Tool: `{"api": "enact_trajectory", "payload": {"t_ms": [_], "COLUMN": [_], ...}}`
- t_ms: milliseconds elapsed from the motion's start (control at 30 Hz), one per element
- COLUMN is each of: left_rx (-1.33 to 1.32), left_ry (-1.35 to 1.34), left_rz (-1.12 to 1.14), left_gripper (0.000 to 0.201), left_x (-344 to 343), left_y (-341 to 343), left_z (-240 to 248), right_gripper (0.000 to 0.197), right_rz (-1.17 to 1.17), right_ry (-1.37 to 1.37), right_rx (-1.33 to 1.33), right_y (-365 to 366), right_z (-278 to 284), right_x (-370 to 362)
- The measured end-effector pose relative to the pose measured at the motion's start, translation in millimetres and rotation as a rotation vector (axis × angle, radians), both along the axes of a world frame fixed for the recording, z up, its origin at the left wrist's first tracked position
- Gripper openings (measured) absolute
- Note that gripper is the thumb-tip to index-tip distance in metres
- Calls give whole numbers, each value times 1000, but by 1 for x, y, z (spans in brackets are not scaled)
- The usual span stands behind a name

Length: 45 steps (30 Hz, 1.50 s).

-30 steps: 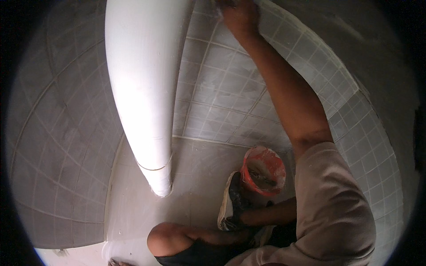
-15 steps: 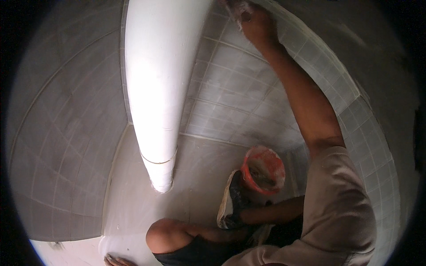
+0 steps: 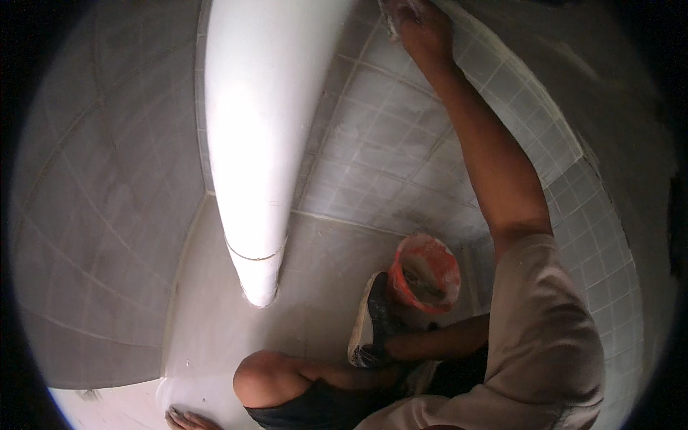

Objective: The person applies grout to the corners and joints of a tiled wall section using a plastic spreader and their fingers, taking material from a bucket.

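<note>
My right hand (image 3: 421, 27) is stretched up along the tiled wall (image 3: 387, 107), close to the upper edge of the view. Its fingers are closed around something whitish and smeared, too blurred to name. White residue coats the fingers. Down at the lower left, my left hand (image 3: 190, 420) lies with its fingers flat on the pale floor (image 3: 215, 344) and holds nothing; only the fingers and part of its back show. To the left of my right hand runs a thick white pipe (image 3: 261, 129), which goes down into the floor.
A red bucket (image 3: 453, 269) with whitish smears and greyish matter inside stands by the wall, beside my dark shoe (image 3: 369, 330). My bent knee (image 3: 269, 383) is low in the middle. Another tiled wall (image 3: 107, 215) rises on the left.
My right hand has shifted slightly to the right along the wall, still closed. The left hand stays in place on the floor, and the bucket has not moved.
</note>
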<state>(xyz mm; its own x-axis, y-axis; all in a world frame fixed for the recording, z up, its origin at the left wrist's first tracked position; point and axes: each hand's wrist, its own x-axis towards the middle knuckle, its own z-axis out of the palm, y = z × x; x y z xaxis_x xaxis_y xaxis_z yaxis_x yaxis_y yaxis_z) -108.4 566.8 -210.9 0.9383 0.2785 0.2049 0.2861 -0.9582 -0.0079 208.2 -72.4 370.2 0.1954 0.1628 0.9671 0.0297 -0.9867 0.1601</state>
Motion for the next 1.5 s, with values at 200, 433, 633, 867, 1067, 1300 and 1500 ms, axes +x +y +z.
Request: {"api": "enact_trajectory", "payload": {"t_ms": [200, 433, 633, 867, 1067, 1300, 1500], "left_rx": [59, -79, -79, -226, -26, 17, 201], "left_ry": [-39, -6, 37, 74, -43, -30, -60], "left_rz": [3, 70, 75, 146, 64, 35, -44], "left_gripper": [61, 63, 62, 61, 60, 62, 64], "left_x": [3, 4, 6, 10, 0, 4, -2], "left_y": [10, -1, -2, -13, 5, 3, 5], "left_z": [-7, 6, 8, 28, 1, -12, -19], "right_gripper": [37, 31, 27, 22, 25, 27, 30], "right_rz": [30, 25, 32, 193, 217, 11, 182], "right_ry": [48, 20, 49, -12, 197, 163, 142], "right_rx": [26, 104, 81, 100, 674, 114, 15], "right_y": [-16, -8, 13, 20, 8, 21, 25], "right_z": [-4, -1, 4, -9, -9, 0, -25], "right_x": [-6, 7, 17, 17, -26, 15, -11]}}
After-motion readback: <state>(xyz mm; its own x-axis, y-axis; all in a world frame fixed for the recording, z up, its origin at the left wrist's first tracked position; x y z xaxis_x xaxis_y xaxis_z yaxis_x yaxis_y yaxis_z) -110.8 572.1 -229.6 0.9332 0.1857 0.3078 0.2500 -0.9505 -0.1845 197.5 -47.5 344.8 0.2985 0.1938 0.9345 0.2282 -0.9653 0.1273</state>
